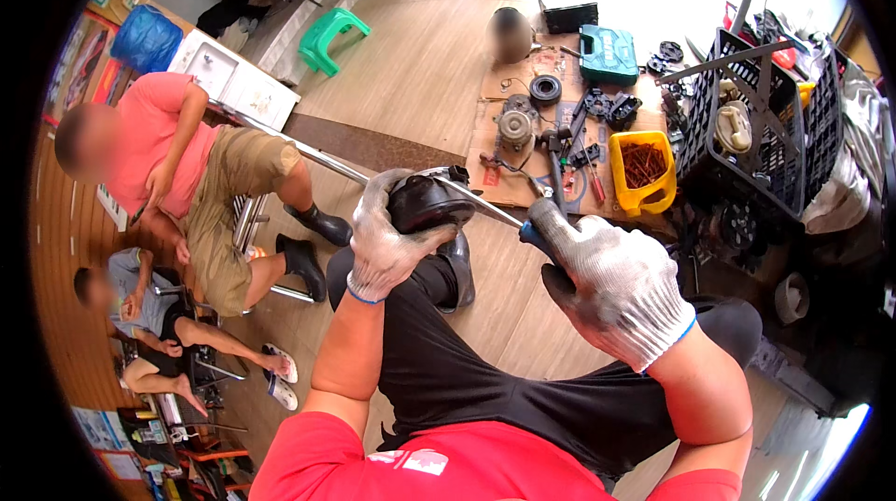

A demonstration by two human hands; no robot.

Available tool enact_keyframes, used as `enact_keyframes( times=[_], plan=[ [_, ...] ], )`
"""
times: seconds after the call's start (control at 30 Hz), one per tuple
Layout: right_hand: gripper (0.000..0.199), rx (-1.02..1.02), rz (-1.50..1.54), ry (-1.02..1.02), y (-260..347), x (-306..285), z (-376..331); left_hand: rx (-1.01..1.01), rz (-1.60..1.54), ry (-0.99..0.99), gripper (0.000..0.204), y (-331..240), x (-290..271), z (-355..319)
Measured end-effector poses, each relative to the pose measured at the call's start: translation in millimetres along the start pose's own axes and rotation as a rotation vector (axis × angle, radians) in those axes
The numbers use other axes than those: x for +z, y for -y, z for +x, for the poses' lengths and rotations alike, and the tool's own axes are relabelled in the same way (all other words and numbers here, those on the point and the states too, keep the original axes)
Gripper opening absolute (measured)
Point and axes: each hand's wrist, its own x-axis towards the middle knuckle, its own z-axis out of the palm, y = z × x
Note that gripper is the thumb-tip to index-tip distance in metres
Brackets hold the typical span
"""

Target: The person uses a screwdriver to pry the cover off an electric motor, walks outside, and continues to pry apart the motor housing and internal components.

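My left hand [385,239], in a white knit glove, grips a black rounded part [425,204] held over my knees. My right hand [616,282], also gloved, is closed on the blue handle of a long metal tool [485,205] whose shaft runs up-left to the black part. I sit in black shorts and a red shirt.
Cardboard sheets [485,127] on the wooden floor carry motor parts, a teal tool case [608,55] and a yellow tub of rusty screws [644,169]. A black crate [756,118] stands at the right. Two people sit at the left; a green stool [329,37] stands behind.
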Motion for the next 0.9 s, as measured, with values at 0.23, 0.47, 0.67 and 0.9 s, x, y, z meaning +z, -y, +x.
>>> enact_keyframes(
  times=[0.23,0.47,0.67,0.9],
  plan=[
    [0.043,-0.015,-0.177,-0.024,2,-1,-1,0.032,0.059,-0.019,0.074,-1,3,-2],
    [0.043,-0.040,-0.312,-0.051,4,4,-4,-0.014,-0.030,0.015,0.073,-4,5,-1],
    [0.044,-0.026,-0.258,-0.002,5,-16,-4,0.041,-0.023,-0.002,0.073,-8,8,-5],
    [0.044,-0.013,-0.271,-0.009,8,-5,-2,0.020,-0.008,-0.045,0.074,0,14,-6]
  ],
)
